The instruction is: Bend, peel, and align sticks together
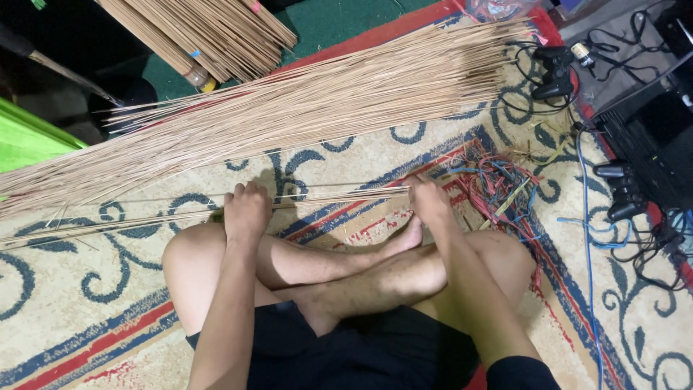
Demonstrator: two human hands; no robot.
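Observation:
I sit cross-legged on a patterned carpet [86,303]. A small bunch of thin tan sticks [332,195] lies across in front of my knees. My left hand [245,209] is closed around the bunch near its middle. At the sticks' right end my right hand [427,198] pinches their tips. A much larger spread of the same long sticks [303,101] lies on the carpet just beyond my hands, running from lower left to upper right.
A tied bundle of sticks [209,32] rests at the top. A heap of red and blue strings [498,188] lies right of my right hand. Black game controllers [556,72], cables and a black box [650,137] sit at the right. A green object [29,141] is at left.

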